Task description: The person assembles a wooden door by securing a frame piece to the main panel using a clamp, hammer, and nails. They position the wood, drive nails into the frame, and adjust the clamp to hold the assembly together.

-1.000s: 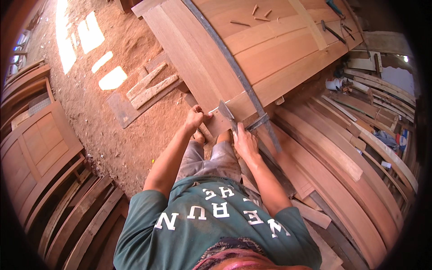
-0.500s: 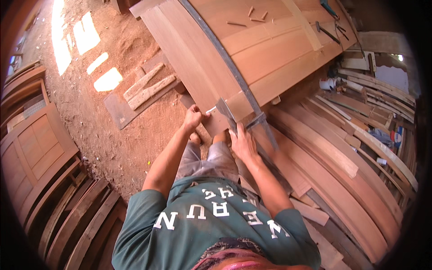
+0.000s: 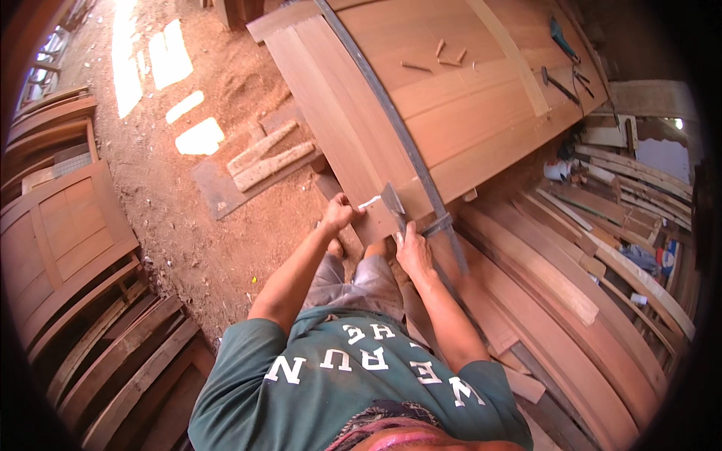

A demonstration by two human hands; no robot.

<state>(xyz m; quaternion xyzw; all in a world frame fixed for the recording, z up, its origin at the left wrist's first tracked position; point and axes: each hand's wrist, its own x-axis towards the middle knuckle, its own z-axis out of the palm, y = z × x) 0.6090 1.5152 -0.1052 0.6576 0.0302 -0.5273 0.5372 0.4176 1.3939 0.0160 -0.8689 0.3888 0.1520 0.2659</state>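
Observation:
My left hand (image 3: 341,213) is closed in a pinch near the near end of a large wooden door panel (image 3: 331,98). A slim white stick (image 3: 369,203) reaches from its fingertips toward the blade. My right hand (image 3: 414,249) grips the handle of a hatchet-like tool (image 3: 392,201), its broad grey blade pointing away from me. That blade is close to the stick's far end; whether they touch I cannot tell. Across the panel runs a long dark metal bar clamp (image 3: 383,94), its jaw (image 3: 436,225) just right of my right hand.
Several small wooden pegs (image 3: 449,62), a hammer (image 3: 558,84) and a teal-handled tool (image 3: 562,41) lie on the panel's far part. Curved boards (image 3: 541,286) are stacked at the right. Panelled doors (image 3: 68,233) lean at the left. Wood offcuts (image 3: 271,165) lie on the dusty floor.
The whole view has shifted, so the panel and both hands appear slightly lower and farther right. Both hands keep their grips, and the blade stays close to the white stick.

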